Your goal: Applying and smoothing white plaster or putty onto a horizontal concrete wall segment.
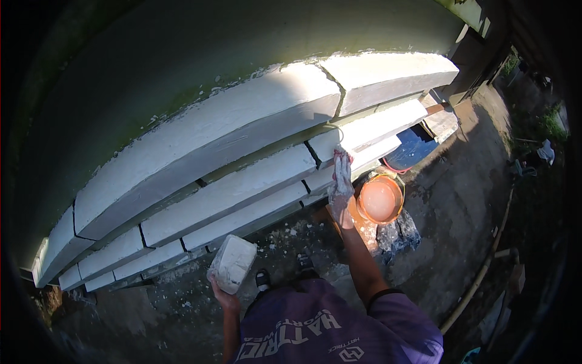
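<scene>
My left hand [225,297] grips the lower edge of a white, box-shaped tub [234,262] with rounded corners. Its sides and top are smeared with white and grey, and I cannot make out its contents. Coated in white paste, my right hand [341,182] reaches forward to the edge of a lower white ledge [364,127]. The fingers are pressed together, with pinkish patches at the tips; what they hold, if anything, is hidden. Close by the right wrist stands an orange bucket [381,199] filled with pale, milky liquid.
Stepped rows of white slabs with dark gaps, topped by a broad slab [200,133], run along the greenish wall [200,54]. A blue tub [410,148] sits behind the bucket. Crumpled dark plastic [399,233] lies beside it. White splashes dot the floor [285,233]. A pole [479,291] lies right.
</scene>
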Action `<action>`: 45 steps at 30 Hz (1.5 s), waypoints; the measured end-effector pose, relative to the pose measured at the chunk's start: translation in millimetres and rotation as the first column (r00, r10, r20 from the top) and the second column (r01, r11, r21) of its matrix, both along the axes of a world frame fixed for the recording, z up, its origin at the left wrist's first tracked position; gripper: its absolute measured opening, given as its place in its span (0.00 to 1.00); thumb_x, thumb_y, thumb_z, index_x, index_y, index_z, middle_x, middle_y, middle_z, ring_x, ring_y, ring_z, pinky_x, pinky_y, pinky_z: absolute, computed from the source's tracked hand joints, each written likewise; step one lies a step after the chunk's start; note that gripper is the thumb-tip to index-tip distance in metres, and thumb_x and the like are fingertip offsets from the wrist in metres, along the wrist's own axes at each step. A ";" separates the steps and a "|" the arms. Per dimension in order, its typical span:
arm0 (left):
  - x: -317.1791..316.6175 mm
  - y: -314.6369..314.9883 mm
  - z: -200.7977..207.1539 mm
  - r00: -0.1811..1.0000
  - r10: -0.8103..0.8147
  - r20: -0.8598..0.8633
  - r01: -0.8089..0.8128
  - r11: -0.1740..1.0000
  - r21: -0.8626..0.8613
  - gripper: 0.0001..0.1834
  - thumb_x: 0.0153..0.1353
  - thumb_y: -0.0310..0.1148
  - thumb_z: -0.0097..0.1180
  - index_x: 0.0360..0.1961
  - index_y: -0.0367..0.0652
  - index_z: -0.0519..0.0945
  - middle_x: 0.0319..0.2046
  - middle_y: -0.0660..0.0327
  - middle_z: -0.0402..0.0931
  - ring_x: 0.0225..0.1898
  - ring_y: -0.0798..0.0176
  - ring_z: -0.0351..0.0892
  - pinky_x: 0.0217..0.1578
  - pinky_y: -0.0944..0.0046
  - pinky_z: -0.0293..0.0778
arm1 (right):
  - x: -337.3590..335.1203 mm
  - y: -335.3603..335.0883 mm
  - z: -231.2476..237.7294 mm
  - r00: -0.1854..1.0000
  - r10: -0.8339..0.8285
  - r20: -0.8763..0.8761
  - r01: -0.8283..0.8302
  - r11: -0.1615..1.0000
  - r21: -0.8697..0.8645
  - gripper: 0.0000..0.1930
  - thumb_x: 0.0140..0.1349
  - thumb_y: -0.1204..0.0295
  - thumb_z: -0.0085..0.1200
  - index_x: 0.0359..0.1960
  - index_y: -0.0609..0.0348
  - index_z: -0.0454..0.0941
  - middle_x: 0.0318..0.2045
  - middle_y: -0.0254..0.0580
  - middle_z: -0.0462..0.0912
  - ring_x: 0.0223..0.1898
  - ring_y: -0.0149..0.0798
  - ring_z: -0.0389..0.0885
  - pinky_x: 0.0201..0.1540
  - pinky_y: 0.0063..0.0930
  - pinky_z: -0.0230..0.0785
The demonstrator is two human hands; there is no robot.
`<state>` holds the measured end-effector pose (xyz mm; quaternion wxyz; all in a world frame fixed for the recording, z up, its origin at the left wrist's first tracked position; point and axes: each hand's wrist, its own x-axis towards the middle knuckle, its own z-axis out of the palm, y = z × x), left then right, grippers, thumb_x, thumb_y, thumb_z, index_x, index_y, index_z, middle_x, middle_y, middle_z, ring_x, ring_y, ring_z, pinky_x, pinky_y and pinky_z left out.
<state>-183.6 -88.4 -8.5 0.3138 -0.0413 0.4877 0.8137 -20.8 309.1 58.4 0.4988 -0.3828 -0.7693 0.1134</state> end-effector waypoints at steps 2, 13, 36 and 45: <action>4.9 5.6 -3.2 1.000 0.031 -0.001 -0.031 0.999 0.019 0.30 0.68 0.52 0.36 0.65 0.44 0.59 0.63 0.58 0.62 0.64 0.55 0.61 0.62 0.54 0.57 | 5.0 -1.5 -21.7 0.989 0.047 0.144 -0.051 0.998 0.022 0.37 0.47 0.89 0.37 0.65 0.57 0.60 0.63 0.56 0.61 0.67 0.61 0.52 0.64 0.45 0.55; 11.8 10.9 -0.2 1.000 0.012 -0.020 -0.012 1.000 -0.018 0.32 0.68 0.52 0.35 0.65 0.43 0.58 0.63 0.56 0.59 0.64 0.53 0.58 0.62 0.53 0.56 | 99.3 73.6 -98.1 0.860 -0.482 -0.166 0.461 0.875 -0.150 0.25 0.56 0.81 0.43 0.59 0.62 0.67 0.43 0.60 0.79 0.42 0.58 0.77 0.45 0.41 0.69; 49.8 48.5 3.6 0.996 0.017 -0.092 -0.017 1.000 -0.006 0.30 0.67 0.51 0.37 0.64 0.45 0.59 0.62 0.57 0.62 0.63 0.54 0.61 0.61 0.53 0.57 | 167.0 183.8 -53.5 0.926 -0.238 -0.292 0.214 0.970 -0.112 0.21 0.59 0.82 0.44 0.56 0.64 0.70 0.48 0.54 0.79 0.46 0.43 0.80 0.49 0.29 0.68; 69.1 64.4 19.7 0.998 0.069 -0.005 -0.069 0.995 -0.075 0.31 0.67 0.53 0.39 0.64 0.44 0.60 0.62 0.57 0.61 0.64 0.55 0.60 0.61 0.53 0.56 | 39.8 20.2 -63.9 0.926 0.173 -0.336 -0.276 0.917 -0.289 0.20 0.67 0.77 0.39 0.60 0.61 0.67 0.59 0.55 0.70 0.60 0.45 0.70 0.57 0.30 0.65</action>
